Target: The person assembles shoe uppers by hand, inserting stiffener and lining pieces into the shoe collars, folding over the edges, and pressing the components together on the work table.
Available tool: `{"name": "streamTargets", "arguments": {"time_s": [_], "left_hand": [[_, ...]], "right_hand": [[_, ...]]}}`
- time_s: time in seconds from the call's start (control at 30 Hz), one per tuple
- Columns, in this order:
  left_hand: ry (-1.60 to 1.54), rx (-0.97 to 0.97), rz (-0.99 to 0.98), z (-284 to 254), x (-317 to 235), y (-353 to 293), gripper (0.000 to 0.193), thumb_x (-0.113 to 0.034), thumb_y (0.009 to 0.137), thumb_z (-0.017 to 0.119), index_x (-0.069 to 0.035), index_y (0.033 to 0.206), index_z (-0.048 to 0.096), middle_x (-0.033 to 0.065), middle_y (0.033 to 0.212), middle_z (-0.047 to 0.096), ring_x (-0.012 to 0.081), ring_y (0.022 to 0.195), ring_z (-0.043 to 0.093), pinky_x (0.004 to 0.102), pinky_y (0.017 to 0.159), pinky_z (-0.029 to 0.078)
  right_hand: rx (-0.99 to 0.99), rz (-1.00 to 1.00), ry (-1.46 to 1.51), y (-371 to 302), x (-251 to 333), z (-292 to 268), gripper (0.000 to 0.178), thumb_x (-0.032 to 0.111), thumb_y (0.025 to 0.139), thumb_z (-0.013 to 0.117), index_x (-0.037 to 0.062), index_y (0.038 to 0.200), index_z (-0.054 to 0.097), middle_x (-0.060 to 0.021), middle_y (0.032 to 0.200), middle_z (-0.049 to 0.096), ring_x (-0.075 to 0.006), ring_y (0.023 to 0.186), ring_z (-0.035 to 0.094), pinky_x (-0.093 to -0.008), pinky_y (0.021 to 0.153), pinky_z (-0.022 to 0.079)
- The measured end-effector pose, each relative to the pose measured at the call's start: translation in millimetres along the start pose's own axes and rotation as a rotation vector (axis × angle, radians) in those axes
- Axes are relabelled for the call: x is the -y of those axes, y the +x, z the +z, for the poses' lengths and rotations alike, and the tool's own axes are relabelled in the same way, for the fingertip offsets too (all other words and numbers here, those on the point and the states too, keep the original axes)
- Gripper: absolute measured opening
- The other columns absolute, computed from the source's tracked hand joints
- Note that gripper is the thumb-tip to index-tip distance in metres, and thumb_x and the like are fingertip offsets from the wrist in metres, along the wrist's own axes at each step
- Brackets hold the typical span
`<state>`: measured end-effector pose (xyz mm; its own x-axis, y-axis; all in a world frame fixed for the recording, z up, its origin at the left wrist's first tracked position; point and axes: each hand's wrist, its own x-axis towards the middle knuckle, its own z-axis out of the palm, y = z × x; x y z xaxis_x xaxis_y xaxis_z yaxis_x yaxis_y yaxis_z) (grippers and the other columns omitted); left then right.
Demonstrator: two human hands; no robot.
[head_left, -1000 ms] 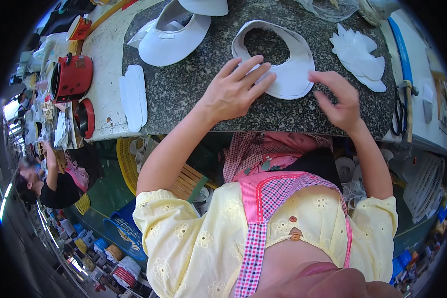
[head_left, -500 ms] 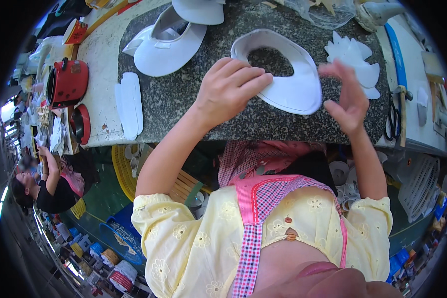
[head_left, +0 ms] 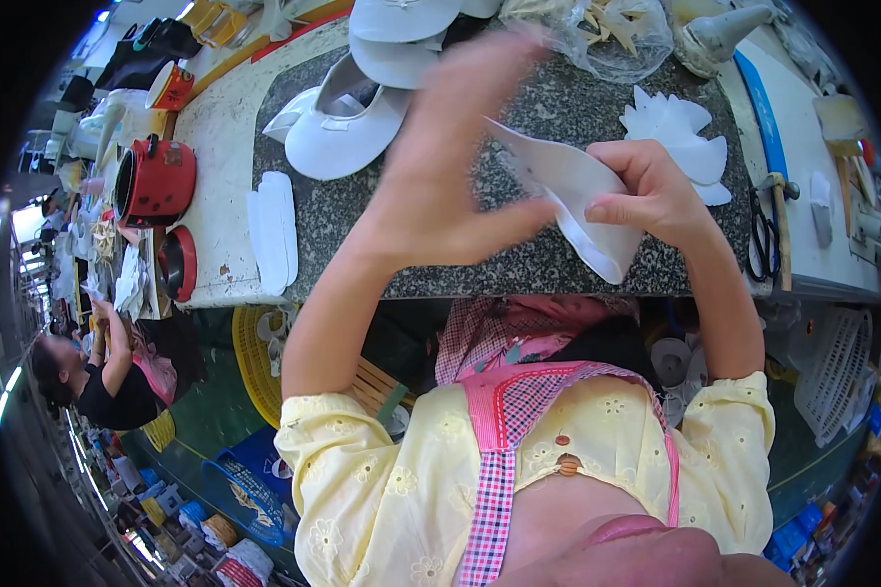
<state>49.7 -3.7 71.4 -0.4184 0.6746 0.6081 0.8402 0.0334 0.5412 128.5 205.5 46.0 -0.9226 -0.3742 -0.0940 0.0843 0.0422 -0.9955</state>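
Observation:
My right hand (head_left: 648,196) pinches a white shoe upper (head_left: 602,243) between thumb and bent fingers, above the dark speckled slab (head_left: 421,279). The upper is tilted and seen partly edge-on, its far end smeared. My left hand (head_left: 439,171) is blurred and raised to the left of it, thumb stretched toward the upper and fingers pointing away. Whether the thumb touches its edge I cannot tell. Beyond my left forearm lie more white uppers (head_left: 338,142), one stack partly hidden. Just past my right hand is a fanned pile of white cut pieces (head_left: 690,132).
White strips (head_left: 272,230) lie at the slab's left, near a red pot (head_left: 157,181). A clear plastic bag (head_left: 626,44) sits at the back. To the right are black scissors (head_left: 762,240) and a hammer (head_left: 783,220). Another person (head_left: 108,362) works at far left.
The upper has turned from nearly flat to tilted. My left hand has come off it and swung up and away. My right hand, free before, has taken hold of it.

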Motion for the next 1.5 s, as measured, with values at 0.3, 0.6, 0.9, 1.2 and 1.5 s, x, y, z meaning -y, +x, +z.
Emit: {"name": "streamTargets", "arguments": {"time_s": [0.3, 0.6, 0.9, 1.2, 1.5], "left_hand": [[-0.463, 0.597, -0.585, 36, 8, 2, 0.027, -0.023, 0.069, 0.073, -0.001, 0.079, 0.061, -0.0005, 0.062, 0.058, 0.0039, 0.057, 0.052, 0.0197, 0.051, 0.041], [-0.985, 0.626, -0.78, 49, 12, -14, 0.024, -0.02, 0.075, 0.067, -0.001, 0.089, 0.061, 0.0029, 0.073, 0.062, 0.0052, 0.066, 0.055, 0.0209, 0.059, 0.044], [-0.632, 0.71, -0.689, 115, -33, 16, 0.016, -0.01, 0.067, 0.071, -0.002, 0.076, 0.062, -0.002, 0.065, 0.059, 0.0053, 0.06, 0.052, 0.0209, 0.055, 0.044], [-0.344, 1.31, -0.375, 156, -80, 31, 0.012, -0.009, 0.069, 0.07, -0.001, 0.075, 0.062, 0.0032, 0.058, 0.058, 0.0063, 0.056, 0.052, 0.0252, 0.051, 0.042], [-0.411, 0.57, -0.371, 181, -61, 31, 0.012, -0.001, 0.077, 0.06, 0.002, 0.088, 0.063, 0.0092, 0.083, 0.065, 0.0117, 0.074, 0.06, 0.0225, 0.071, 0.047]], "right_hand": [[-0.026, 0.105, -0.02, -24, -2, -8, 0.02, 0.017, 0.072, 0.067, 0.0015, 0.074, 0.055, 0.0027, 0.064, 0.051, -0.0019, 0.061, 0.045, -0.0188, 0.053, 0.036], [-0.168, 0.157, 0.105, -42, -20, -1, 0.018, 0.018, 0.075, 0.062, 0.0033, 0.068, 0.055, 0.0043, 0.058, 0.049, -0.001, 0.053, 0.042, -0.0184, 0.046, 0.033], [-0.517, 0.04, 0.265, -141, -43, 14, 0.014, 0.013, 0.071, 0.065, 0.0003, 0.071, 0.058, 0.0037, 0.061, 0.052, -0.0008, 0.057, 0.045, -0.0174, 0.05, 0.036], [-0.728, -0.242, -0.104, -204, -69, 62, 0.014, 0.015, 0.07, 0.064, 0.0031, 0.071, 0.056, -0.0081, 0.056, 0.05, -0.0141, 0.05, 0.049, -0.0285, 0.049, 0.037], [-1.407, 0.029, -0.945, -350, -152, 27, 0.007, 0.014, 0.069, 0.066, 0.0087, 0.07, 0.061, -0.0022, 0.068, 0.059, -0.0194, 0.067, 0.056, -0.0306, 0.069, 0.039]]}}
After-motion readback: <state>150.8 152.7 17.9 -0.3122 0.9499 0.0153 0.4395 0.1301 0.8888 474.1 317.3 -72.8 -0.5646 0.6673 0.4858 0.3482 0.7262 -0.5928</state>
